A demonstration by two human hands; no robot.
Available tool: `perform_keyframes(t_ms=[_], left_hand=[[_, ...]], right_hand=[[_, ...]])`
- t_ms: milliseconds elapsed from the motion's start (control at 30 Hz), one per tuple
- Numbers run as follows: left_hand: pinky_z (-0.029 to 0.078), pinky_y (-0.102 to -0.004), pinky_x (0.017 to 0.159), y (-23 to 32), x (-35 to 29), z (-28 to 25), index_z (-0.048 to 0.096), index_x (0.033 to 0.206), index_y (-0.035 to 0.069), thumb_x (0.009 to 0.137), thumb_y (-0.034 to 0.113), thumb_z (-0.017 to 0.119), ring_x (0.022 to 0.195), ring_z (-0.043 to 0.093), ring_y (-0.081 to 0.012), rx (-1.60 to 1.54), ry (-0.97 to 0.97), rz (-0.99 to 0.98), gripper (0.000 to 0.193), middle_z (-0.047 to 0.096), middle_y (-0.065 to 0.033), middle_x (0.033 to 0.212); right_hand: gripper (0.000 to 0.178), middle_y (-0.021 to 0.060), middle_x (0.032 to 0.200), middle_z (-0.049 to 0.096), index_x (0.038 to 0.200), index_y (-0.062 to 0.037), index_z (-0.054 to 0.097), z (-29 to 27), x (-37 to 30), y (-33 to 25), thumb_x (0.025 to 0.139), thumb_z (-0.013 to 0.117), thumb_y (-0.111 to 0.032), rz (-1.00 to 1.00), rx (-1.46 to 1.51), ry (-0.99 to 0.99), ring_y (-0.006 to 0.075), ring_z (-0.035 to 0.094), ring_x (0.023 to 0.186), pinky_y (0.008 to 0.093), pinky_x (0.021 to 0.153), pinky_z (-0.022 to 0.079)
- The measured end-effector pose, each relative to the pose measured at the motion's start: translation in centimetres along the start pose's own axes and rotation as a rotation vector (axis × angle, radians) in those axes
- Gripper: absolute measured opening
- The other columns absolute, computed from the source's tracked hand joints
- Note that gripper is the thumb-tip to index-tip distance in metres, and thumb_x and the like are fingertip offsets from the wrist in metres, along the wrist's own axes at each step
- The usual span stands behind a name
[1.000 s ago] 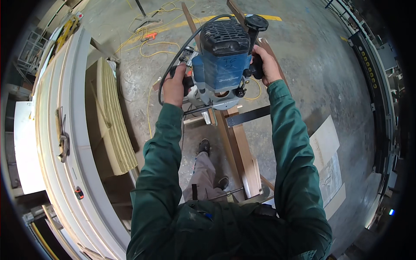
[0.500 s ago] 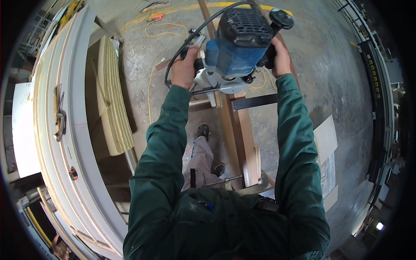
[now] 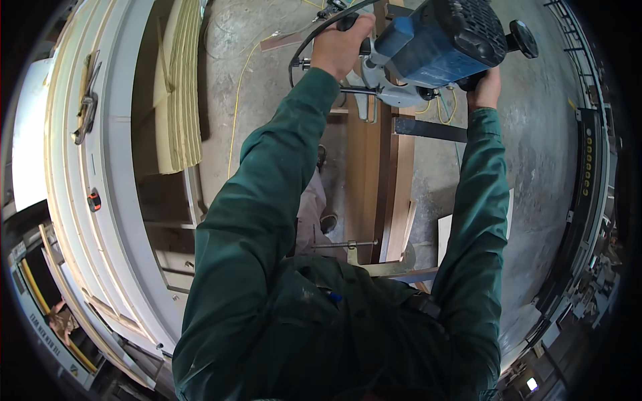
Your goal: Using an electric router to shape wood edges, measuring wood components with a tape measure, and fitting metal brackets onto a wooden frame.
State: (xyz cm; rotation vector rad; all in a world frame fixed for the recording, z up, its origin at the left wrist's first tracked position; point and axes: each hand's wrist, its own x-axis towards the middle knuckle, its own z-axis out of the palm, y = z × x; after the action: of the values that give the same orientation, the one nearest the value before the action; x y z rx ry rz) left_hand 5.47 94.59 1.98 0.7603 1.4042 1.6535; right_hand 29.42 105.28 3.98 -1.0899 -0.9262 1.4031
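Note:
With both hands I hold a blue plunge router [image 3: 428, 50] with a dark vented top, tilted in the picture. My left hand [image 3: 340, 47] is wrapped round its left handle. My right hand [image 3: 487, 89] closes on the right side handle, its fingers partly hidden behind the router body. The grey router base [image 3: 399, 94] and its guide rod [image 3: 358, 89] are over the upper part of a long brown wooden workpiece [image 3: 363, 180]; whether the base touches it I cannot tell. A black cable arcs past my left hand.
A bar clamp [image 3: 351, 244] lies across the workpiece's near end. A dark flat bar [image 3: 430, 129] sticks out to its right. On the left stand long pale panels [image 3: 117, 200], carrying a clamp [image 3: 85, 107] and a tape measure [image 3: 94, 200]. A yellow cord [image 3: 239, 100] trails on the floor.
The router and both hands have shifted right and up in the picture, and the router leans more. My view has also moved, with the side panels lower in it. Both hands keep their grip.

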Motion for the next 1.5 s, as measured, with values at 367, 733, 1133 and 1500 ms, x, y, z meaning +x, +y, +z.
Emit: perform_keyframes(t_ms=[367, 733, 1133, 1500], left_hand=[[0.046, -0.034, 0.07, -0.5, 0.8, -0.6, 0.067, 0.077, 0.002, 0.08, 0.052, 0.055, 0.075, 0.064, -0.0236, 0.334, 0.002, -0.1, 0.052, 0.066, -0.0135, 0.072], [0.046, -0.0364, 0.068, -2.1, 2.8, -0.7, 0.066, 0.082, 0.008, 0.085, 0.049, 0.05, 0.075, 0.064, -0.0264, 0.38, -0.039, 0.012, 0.044, 0.064, -0.0154, 0.072], [0.045, -0.0395, 0.064, -1.5, 3.6, 0.3, 0.06, 0.092, 0.015, 0.091, 0.04, 0.043, 0.07, 0.062, -0.0315, 0.754, -0.136, 0.433, 0.03, 0.06, -0.0172, 0.073], [0.049, -0.0227, 0.054, -0.8, 4.1, 1.9, 0.065, 0.086, 0.005, 0.08, 0.04, 0.064, 0.061, 0.058, -0.0094, 0.064, -0.081, 0.098, 0.036, 0.063, -0.0031, 0.074]], right_hand=[[0.036, 0.0099, 0.103, 0.066, 0.109, -0.0027, 0.061, -1.0, 1.3, 1.5, 0.09, 0.049, -0.031, -0.054, 0.052, -0.044, 0.0228, 0.063, 0.093, 0.0355, 0.083, 0.051], [0.035, 0.0061, 0.093, 0.067, 0.103, -0.0059, 0.063, -1.0, 2.0, 1.8, 0.089, 0.052, -0.036, -0.068, 0.065, -0.067, 0.0181, 0.063, 0.079, 0.031, 0.067, 0.05], [0.027, -0.0004, 0.074, 0.056, 0.086, -0.0094, 0.058, -1.2, 3.6, 1.9, 0.087, 0.057, -0.037, -0.094, 0.041, -0.033, 0.0133, 0.053, 0.066, 0.0275, 0.059, 0.042], [0.028, 0.0017, 0.075, 0.056, 0.085, -0.0064, 0.058, -1.5, 4.1, 1.3, 0.088, 0.056, -0.034, -0.13, 0.055, -0.038, 0.014, 0.053, 0.071, 0.0275, 0.068, 0.043]])
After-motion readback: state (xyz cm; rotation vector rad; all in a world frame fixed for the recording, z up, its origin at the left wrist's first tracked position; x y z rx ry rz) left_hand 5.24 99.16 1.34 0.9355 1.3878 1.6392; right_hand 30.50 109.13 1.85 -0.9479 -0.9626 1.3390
